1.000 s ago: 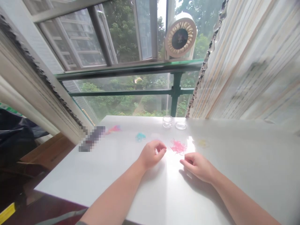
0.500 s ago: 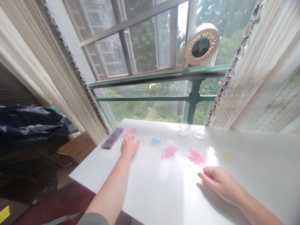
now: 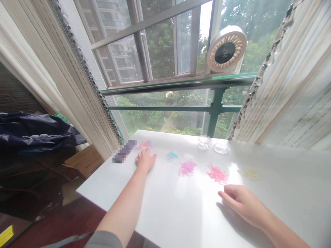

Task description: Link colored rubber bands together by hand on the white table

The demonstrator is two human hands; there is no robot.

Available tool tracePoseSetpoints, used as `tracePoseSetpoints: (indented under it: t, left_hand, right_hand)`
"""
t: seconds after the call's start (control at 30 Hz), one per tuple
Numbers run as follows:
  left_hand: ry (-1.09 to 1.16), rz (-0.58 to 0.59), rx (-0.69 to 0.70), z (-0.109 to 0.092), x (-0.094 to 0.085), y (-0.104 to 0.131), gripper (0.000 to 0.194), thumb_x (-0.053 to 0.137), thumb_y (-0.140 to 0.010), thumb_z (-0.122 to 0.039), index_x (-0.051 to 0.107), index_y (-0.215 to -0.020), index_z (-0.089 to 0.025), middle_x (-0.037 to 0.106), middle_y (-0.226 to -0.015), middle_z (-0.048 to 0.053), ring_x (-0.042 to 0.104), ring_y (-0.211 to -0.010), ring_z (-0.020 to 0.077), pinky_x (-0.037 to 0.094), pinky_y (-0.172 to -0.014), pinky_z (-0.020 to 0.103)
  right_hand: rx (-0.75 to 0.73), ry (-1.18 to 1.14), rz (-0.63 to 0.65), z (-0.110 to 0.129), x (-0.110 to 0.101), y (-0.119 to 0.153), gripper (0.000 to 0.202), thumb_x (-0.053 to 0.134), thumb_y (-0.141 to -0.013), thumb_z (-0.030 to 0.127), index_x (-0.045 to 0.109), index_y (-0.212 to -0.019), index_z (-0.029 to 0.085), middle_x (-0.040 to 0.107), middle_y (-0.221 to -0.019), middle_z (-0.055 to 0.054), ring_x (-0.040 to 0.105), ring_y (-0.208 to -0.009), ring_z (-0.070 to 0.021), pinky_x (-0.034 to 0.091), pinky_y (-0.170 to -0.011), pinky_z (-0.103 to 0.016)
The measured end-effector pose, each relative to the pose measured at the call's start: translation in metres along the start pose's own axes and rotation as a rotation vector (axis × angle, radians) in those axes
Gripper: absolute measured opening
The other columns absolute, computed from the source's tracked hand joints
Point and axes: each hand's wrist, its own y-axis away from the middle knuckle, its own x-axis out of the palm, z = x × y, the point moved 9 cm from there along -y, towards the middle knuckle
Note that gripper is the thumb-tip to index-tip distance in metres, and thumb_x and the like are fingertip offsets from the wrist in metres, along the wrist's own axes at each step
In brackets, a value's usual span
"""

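Note:
My left hand (image 3: 145,160) lies on the white table with its thumb spread away from the fingers. Its fingertips are just short of a mixed pink, orange and purple pile of rubber bands (image 3: 146,143); whether they touch it I cannot tell. To its right is a small blue pile of rubber bands (image 3: 171,156). My right hand (image 3: 244,200) rests on its side, loosely curled, thumb apart from the fingers, with nothing visible in it. Just beyond it lies a red-pink pile of rubber bands (image 3: 217,173). A purple pile (image 3: 187,168) sits between the hands.
A clear round container (image 3: 204,142) and a clear lid (image 3: 220,148) stand at the table's back edge. A faint yellow pile (image 3: 251,174) lies at the right. A pixelated dark object (image 3: 125,151) is at the left corner. A round fan (image 3: 227,50) hangs at the window.
My left hand stays by the mixed pile, its fingers a little more drawn in. The right hand keeps its place. The view has shifted slightly.

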Motion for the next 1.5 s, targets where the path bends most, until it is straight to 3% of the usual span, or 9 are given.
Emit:
tracePoseSetpoints:
  t: [0.1, 0.23, 0.4, 0.63, 0.97, 1.17, 1.37, 1.5]
  left_hand:
    - [0.051, -0.028, 0.049, -0.004, -0.001, 0.000, 0.048, 0.050, -0.081, -0.040, 0.055, -0.124, -0.020, 0.049, -0.137, 0.010, 0.041, -0.127, 0.0319, 0.032, -0.105, 0.047]
    - [0.278, -0.103, 0.186, -0.020, -0.010, 0.005, 0.040, 0.053, -0.080, -0.028, 0.061, -0.117, -0.017, 0.061, -0.123, 0.010, 0.054, -0.116, 0.0250, 0.039, -0.103, 0.036]
    - [0.554, -0.109, 0.276, -0.042, -0.018, 0.023, 0.028, 0.052, -0.081, -0.026, 0.068, -0.102, -0.019, 0.071, -0.102, 0.006, 0.064, -0.096, 0.0206, 0.050, -0.088, 0.035]
    - [0.663, -0.058, 0.470, -0.095, -0.029, 0.059, 0.019, 0.055, -0.080, -0.029, 0.070, -0.088, -0.020, 0.073, -0.093, 0.004, 0.065, -0.090, 0.0188, 0.050, -0.082, 0.031]
    - [0.731, 0.027, 0.712, -0.168, -0.048, 0.104, 0.013, 0.056, -0.082, -0.026, 0.068, -0.084, -0.021, 0.072, -0.087, 0.001, 0.065, -0.083, 0.0164, 0.049, -0.078, 0.028]
    - [0.801, 0.140, 0.755, -0.199, -0.033, 0.135, 0.013, 0.055, -0.083, -0.022, 0.067, -0.086, -0.022, 0.071, -0.087, -0.001, 0.064, -0.083, 0.0147, 0.048, -0.077, 0.026]
    - [0.717, 0.232, 0.852, -0.199, -0.004, 0.154, 0.014, 0.054, -0.080, -0.016, 0.066, -0.082, -0.022, 0.071, -0.084, -0.001, 0.064, -0.080, 0.0157, 0.049, -0.075, 0.028]
    - [0.717, 0.243, 0.882, -0.199, -0.001, 0.152, 0.013, 0.054, -0.080, -0.015, 0.066, -0.081, -0.022, 0.071, -0.085, -0.001, 0.064, -0.080, 0.0156, 0.049, -0.078, 0.029]
  right_hand:
    - [0.004, 0.019, 0.004, -0.001, 0.001, 0.000, 0.042, 0.041, -0.085, 0.048, 0.027, -0.055, 0.021, 0.047, -0.050, 0.001, 0.039, -0.048, -0.0129, 0.030, -0.047, -0.026]
    - [0.010, 0.039, 0.002, 0.002, -0.001, 0.000, 0.043, 0.040, -0.085, 0.047, 0.027, -0.055, 0.021, 0.048, -0.050, 0.001, 0.041, -0.049, -0.0126, 0.032, -0.048, -0.025]
    - [0.014, 0.011, -0.005, 0.009, -0.004, 0.002, 0.040, 0.038, -0.087, 0.044, 0.030, -0.055, 0.020, 0.053, -0.051, 0.001, 0.044, -0.050, -0.0123, 0.034, -0.052, -0.025]
    - [-0.055, -0.032, -0.058, 0.015, -0.008, 0.003, 0.038, 0.040, -0.087, 0.038, 0.030, -0.055, 0.020, 0.049, -0.048, 0.003, 0.042, -0.049, -0.0104, 0.033, -0.052, -0.024]
    - [-0.080, -0.073, -0.094, 0.020, -0.014, 0.004, 0.037, 0.045, -0.084, 0.034, 0.032, -0.054, 0.019, 0.049, -0.051, 0.004, 0.039, -0.049, -0.0097, 0.030, -0.050, -0.023]
    - [-0.112, -0.131, -0.106, 0.024, -0.016, 0.005, 0.029, 0.047, -0.084, 0.029, 0.039, -0.057, 0.019, 0.053, -0.052, 0.003, 0.044, -0.050, -0.0102, 0.033, -0.052, -0.024]
    - [-0.188, -0.228, -0.170, 0.028, -0.019, 0.006, 0.004, 0.052, -0.081, 0.024, 0.055, -0.080, 0.020, 0.047, -0.054, 0.006, 0.041, -0.050, -0.0091, 0.033, -0.052, -0.022]
    - [-0.188, -0.317, -0.191, 0.027, -0.018, 0.005, 0.007, 0.052, -0.083, 0.025, 0.054, -0.088, 0.021, 0.046, -0.056, 0.007, 0.041, -0.051, -0.0091, 0.034, -0.052, -0.022]
